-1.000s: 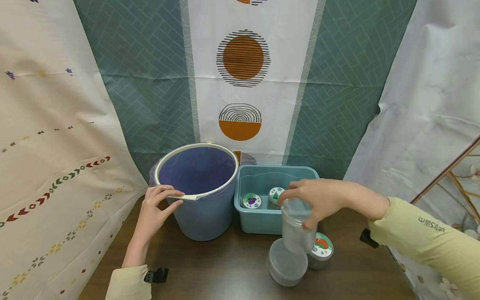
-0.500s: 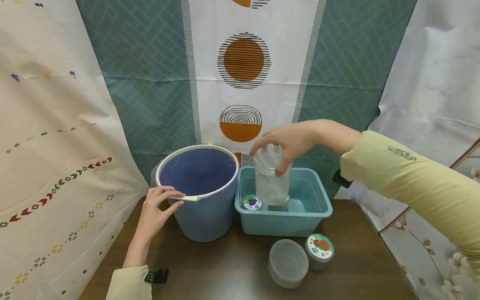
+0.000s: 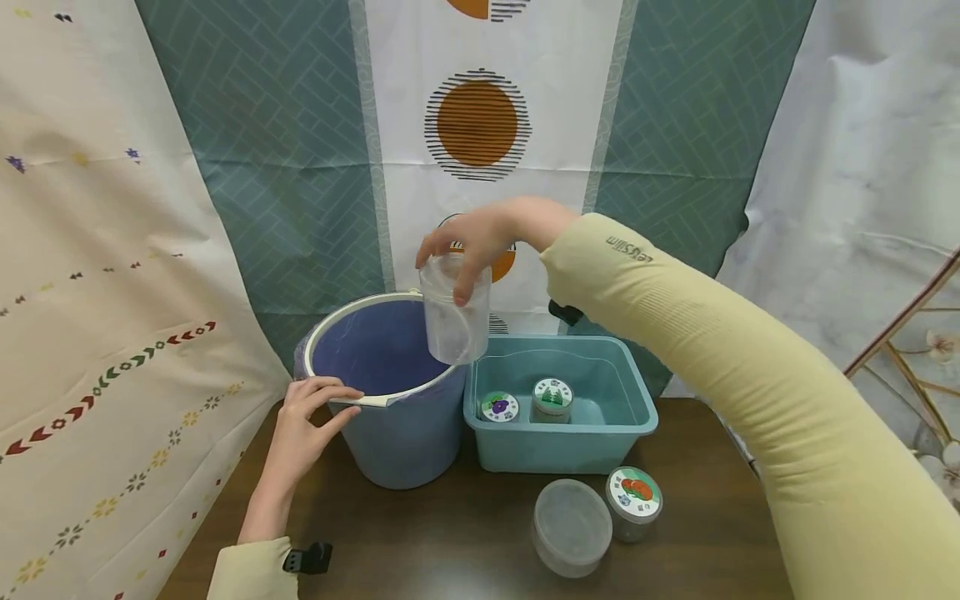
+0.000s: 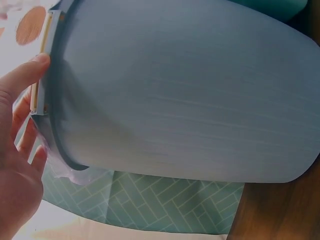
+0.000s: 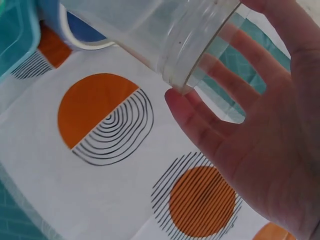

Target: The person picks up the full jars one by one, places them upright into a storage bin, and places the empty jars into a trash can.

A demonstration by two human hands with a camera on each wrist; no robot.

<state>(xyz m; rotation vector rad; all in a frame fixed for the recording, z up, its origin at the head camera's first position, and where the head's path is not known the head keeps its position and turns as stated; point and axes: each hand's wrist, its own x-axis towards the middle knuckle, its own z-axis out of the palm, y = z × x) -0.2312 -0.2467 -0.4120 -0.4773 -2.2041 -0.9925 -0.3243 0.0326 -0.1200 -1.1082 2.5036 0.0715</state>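
My right hand (image 3: 476,242) holds a clear plastic jar (image 3: 456,321) from above, fingers around its rim, over the right edge of the blue trash can (image 3: 408,442). In the right wrist view the jar (image 5: 165,35) looks see-through, with fingertips at its threaded mouth. My left hand (image 3: 303,417) pinches the cream rim of the can at its near left side. The left wrist view shows the thumb on the rim handle (image 4: 42,70) and the other fingers behind it. A thin clear liner bag (image 4: 80,175) hangs out over the can's edge.
Right of the can stands a teal bin (image 3: 562,450) holding two small labelled jars, one with a purple-printed lid (image 3: 499,407), one green (image 3: 552,393). In front on the table are a clear lidded tub (image 3: 572,525) and a tomato-labelled jar (image 3: 634,500). Patterned cloth (image 3: 285,167) hangs behind.
My right hand has lifted the clear jar from above the tub and carried it left, across the teal bin, to the trash can. My left hand has stayed on the rim.
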